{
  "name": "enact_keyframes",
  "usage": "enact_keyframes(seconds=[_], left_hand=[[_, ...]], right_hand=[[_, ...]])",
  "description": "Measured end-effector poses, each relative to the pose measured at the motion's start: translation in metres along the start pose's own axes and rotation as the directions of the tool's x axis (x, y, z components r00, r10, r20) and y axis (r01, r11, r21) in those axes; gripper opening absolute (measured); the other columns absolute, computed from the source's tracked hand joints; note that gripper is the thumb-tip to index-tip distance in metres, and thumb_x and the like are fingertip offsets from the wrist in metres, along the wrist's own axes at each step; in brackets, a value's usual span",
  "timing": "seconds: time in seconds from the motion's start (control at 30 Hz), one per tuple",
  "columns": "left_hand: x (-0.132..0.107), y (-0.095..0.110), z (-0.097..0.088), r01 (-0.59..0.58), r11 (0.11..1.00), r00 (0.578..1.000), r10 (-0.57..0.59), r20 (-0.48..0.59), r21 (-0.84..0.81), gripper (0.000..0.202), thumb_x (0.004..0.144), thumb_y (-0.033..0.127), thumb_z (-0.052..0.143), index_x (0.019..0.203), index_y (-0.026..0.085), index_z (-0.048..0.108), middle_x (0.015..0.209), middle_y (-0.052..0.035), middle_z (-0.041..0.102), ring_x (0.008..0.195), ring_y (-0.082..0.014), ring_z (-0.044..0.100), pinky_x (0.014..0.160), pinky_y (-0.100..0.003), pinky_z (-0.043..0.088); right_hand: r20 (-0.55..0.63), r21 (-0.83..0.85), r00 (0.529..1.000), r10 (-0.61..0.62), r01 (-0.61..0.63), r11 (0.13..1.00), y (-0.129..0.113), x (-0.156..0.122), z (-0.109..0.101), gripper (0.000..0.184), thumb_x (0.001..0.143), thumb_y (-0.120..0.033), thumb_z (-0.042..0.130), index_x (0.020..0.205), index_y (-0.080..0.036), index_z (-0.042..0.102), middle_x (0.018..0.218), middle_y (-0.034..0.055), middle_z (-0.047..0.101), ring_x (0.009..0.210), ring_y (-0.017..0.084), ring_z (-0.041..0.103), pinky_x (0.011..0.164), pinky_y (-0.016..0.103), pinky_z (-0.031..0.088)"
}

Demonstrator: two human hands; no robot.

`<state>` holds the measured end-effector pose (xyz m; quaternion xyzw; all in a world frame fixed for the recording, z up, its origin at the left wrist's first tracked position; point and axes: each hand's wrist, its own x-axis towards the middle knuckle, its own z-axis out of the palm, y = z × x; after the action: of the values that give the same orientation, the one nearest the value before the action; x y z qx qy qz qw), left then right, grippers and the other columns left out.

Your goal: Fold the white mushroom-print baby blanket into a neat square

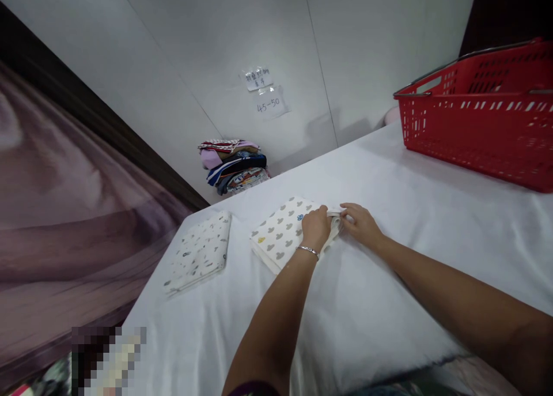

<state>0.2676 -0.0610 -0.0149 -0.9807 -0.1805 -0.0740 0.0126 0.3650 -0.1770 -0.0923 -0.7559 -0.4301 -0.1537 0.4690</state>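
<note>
A folded white cloth (279,229) with grey cloud-like shapes and a few coloured ones lies on the white-covered bed or table. My left hand (315,229), with a silver bracelet at the wrist, is closed on its right part, fingers curled at the far edge. At the cloth's right corner my right hand (359,224) pinches the layered edge between thumb and fingers. Some fingertips of both hands are hidden. To the left lies a second folded white cloth (201,249) with small dark and coloured marks, apart from both hands.
A red plastic basket (475,131) stands at the right on the white cover (389,177). A pile of folded clothes (237,165) sits beyond the far edge, by the wall. Paper labels (271,103) hang above it. A pinkish curtain (78,200) drapes along the left.
</note>
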Motion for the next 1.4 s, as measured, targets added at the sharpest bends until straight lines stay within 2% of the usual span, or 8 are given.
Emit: enact_keyframes(seconds=[0.1, 0.27, 0.5, 0.77, 1.07, 1.2, 1.4], left_hand=[[0.000, 0.000, 0.002, 0.012, 1.000, 1.000, -0.012, 0.000, -0.017, 0.023, 0.089, 0.029, 0.043, 0.110, 0.021, 0.050, 0.091, -0.0047, 0.066, 0.088, -0.0200, 0.060, 0.073, -0.030, 0.040], [0.000, 0.000, 0.005, 0.032, 0.999, 0.999, -0.032, -0.002, -0.028, 0.024, 0.091, 0.033, 0.042, 0.110, 0.022, 0.049, 0.092, -0.0049, 0.066, 0.088, -0.0199, 0.060, 0.074, -0.029, 0.040], [-0.002, 0.001, 0.003, 0.029, 0.999, 1.000, -0.029, 0.009, -0.030, 0.022, 0.091, 0.033, 0.042, 0.109, 0.022, 0.048, 0.092, -0.0049, 0.065, 0.089, -0.0200, 0.060, 0.075, -0.029, 0.041], [-0.006, 0.001, 0.006, 0.020, 0.999, 1.000, -0.020, 0.002, -0.029, 0.027, 0.088, 0.030, 0.048, 0.114, 0.022, 0.047, 0.094, -0.0051, 0.064, 0.090, -0.0202, 0.059, 0.075, -0.029, 0.041], [-0.007, 0.002, 0.006, 0.034, 0.998, 0.999, -0.033, 0.017, -0.054, 0.026, 0.089, 0.030, 0.046, 0.114, 0.022, 0.048, 0.096, -0.0052, 0.063, 0.093, -0.0199, 0.058, 0.077, -0.030, 0.040], [-0.007, 0.002, 0.006, 0.027, 0.998, 1.000, -0.026, 0.006, -0.057, 0.026, 0.089, 0.030, 0.047, 0.114, 0.023, 0.047, 0.096, -0.0052, 0.063, 0.093, -0.0200, 0.058, 0.077, -0.029, 0.041], [-0.007, 0.002, 0.003, 0.063, 0.996, 0.997, -0.060, 0.044, -0.063, 0.027, 0.089, 0.026, 0.045, 0.115, 0.023, 0.047, 0.096, -0.0057, 0.064, 0.094, -0.0198, 0.058, 0.078, -0.029, 0.041]], right_hand=[[0.003, -0.006, 0.999, -0.053, 0.054, 0.999, 0.001, 0.000, -0.001, 0.012, 0.078, -0.020, 0.051, 0.077, -0.022, 0.062, 0.110, 0.0071, 0.063, 0.106, 0.022, 0.056, 0.090, 0.043, 0.044], [0.045, -0.099, 0.982, -0.181, 0.185, 0.978, 0.000, 0.000, 0.001, 0.021, 0.080, -0.016, 0.049, 0.090, -0.022, 0.066, 0.116, 0.0067, 0.062, 0.112, 0.023, 0.053, 0.093, 0.042, 0.042], [0.164, -0.270, 0.978, -0.128, 0.170, 0.948, -0.005, 0.002, -0.002, 0.027, 0.087, -0.019, 0.046, 0.104, -0.026, 0.065, 0.126, 0.0062, 0.057, 0.119, 0.027, 0.046, 0.092, 0.045, 0.037], [0.193, -0.369, 0.977, -0.088, 0.155, 0.916, -0.010, 0.004, -0.004, 0.026, 0.085, -0.014, 0.046, 0.097, -0.025, 0.067, 0.123, 0.0063, 0.059, 0.118, 0.027, 0.046, 0.093, 0.045, 0.033], [0.184, -0.365, 0.980, -0.073, 0.137, 0.921, -0.011, 0.005, -0.002, 0.023, 0.086, -0.018, 0.046, 0.092, -0.021, 0.068, 0.118, 0.0074, 0.062, 0.114, 0.027, 0.049, 0.092, 0.045, 0.034], [0.168, -0.305, 0.983, -0.074, 0.123, 0.945, -0.008, 0.005, -0.002, 0.025, 0.085, -0.016, 0.044, 0.091, -0.021, 0.067, 0.114, 0.0070, 0.064, 0.112, 0.025, 0.051, 0.093, 0.045, 0.034], [0.127, -0.164, 0.986, -0.103, 0.124, 0.979, 0.000, 0.003, -0.010, 0.017, 0.083, -0.020, 0.047, 0.084, -0.021, 0.063, 0.112, 0.0073, 0.063, 0.113, 0.024, 0.050, 0.093, 0.044, 0.037]])
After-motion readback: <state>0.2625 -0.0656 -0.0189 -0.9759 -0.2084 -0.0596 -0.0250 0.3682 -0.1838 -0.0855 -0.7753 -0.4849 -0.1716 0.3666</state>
